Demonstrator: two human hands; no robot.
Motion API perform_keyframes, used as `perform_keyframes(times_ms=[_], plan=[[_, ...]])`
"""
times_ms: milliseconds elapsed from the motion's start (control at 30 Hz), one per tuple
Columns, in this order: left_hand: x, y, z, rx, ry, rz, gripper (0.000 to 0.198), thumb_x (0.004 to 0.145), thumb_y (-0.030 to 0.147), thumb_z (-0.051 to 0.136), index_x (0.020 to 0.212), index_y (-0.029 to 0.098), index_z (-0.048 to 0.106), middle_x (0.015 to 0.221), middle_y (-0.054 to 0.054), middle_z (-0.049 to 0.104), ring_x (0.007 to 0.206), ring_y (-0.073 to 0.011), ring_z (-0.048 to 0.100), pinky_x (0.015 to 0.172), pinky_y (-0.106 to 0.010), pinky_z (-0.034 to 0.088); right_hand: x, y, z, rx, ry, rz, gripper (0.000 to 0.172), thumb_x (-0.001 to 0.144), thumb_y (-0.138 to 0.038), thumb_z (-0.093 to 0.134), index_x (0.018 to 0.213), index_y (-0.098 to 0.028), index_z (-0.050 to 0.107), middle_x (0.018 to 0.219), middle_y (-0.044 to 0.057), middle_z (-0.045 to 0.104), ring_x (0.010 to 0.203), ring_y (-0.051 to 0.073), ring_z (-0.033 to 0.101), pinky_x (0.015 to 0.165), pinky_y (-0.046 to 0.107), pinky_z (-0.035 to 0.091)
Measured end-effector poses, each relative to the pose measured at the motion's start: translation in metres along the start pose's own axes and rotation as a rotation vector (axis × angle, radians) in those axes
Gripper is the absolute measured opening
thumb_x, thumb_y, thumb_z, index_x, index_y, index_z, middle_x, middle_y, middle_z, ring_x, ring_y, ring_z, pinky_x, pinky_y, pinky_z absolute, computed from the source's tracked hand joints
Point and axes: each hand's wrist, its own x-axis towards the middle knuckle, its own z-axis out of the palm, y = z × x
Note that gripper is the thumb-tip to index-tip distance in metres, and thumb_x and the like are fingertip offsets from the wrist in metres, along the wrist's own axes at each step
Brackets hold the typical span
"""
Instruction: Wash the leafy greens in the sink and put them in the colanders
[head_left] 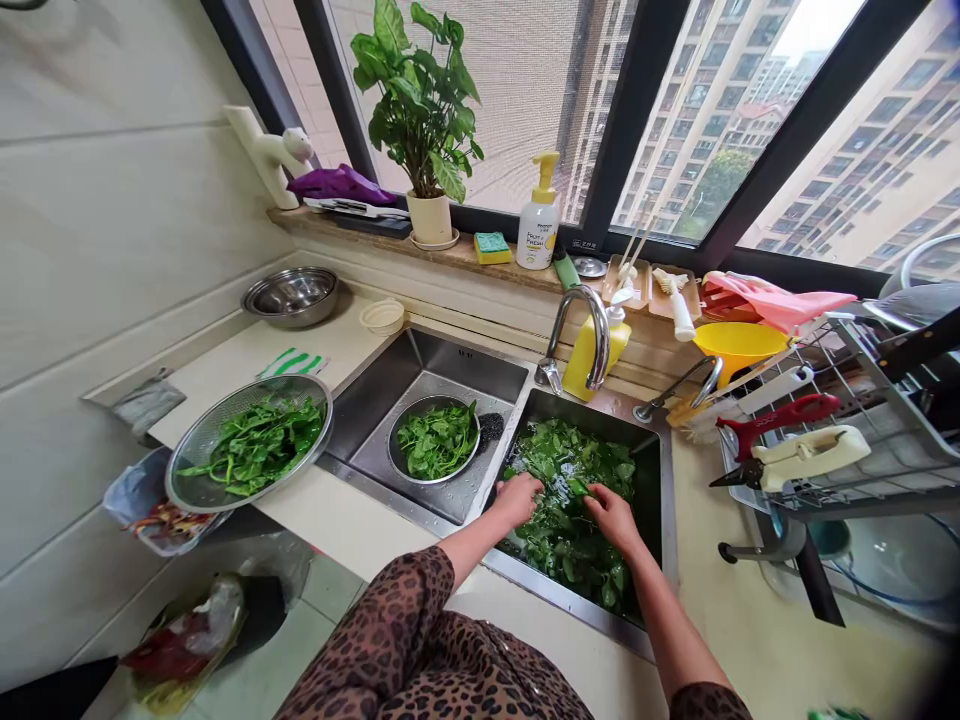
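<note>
Head view: greens float in the right sink basin. Left hand lies flat and loosely open, resting on them at 9 o'clock. Right hand, at 3 o'clock, is apparently pinching leaves. Both are equally near.

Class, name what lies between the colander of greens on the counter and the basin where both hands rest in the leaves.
The head view shows the left sink basin there, holding a steel bowl of greens.
</note>
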Motion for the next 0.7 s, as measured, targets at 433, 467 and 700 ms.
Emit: perform_keyframes(times_ms=[433,467,700], plan=[[0.008,-0.023,0.021,-0.116,-0.211,-0.097,0.015,0.053,0.012,0.069,0.061,0.019,0.060,0.075,-0.004,0.061,0.097,-0.0300,0.052,0.092,-0.049,0.028,-0.009,0.033,0.032,-0.049,0.005,0.291,0.027,0.072,-0.022,0.036,0.084,-0.018,0.060,0.065,0.004,0.063,0.061,0.017,0.061,0.056,0.026,0.045],[0.010,-0.022,0.018,-0.163,-0.191,-0.081,0.016,0.055,0.013,0.068,0.068,0.019,0.061,0.078,-0.004,0.061,0.096,-0.0278,0.053,0.090,-0.045,0.031,-0.009,0.036,0.026,0.032,0.049,0.309,0.030,0.073,-0.024,0.034,0.091,-0.018,0.057,0.067,0.003,0.063,0.060,0.016,0.061,0.055,0.025,0.045],[0.006,-0.017,0.006,-0.730,-0.194,-0.071,0.025,0.077,0.035,0.052,0.093,0.017,0.045,0.082,-0.004,0.060,0.077,-0.0163,0.061,0.066,-0.026,0.043,-0.017,0.048,0.031,0.495,0.134,0.359,0.041,0.059,-0.022,0.042,0.099,-0.020,0.050,0.074,0.001,0.063,0.060,0.015,0.059,0.051,0.024,0.043]])
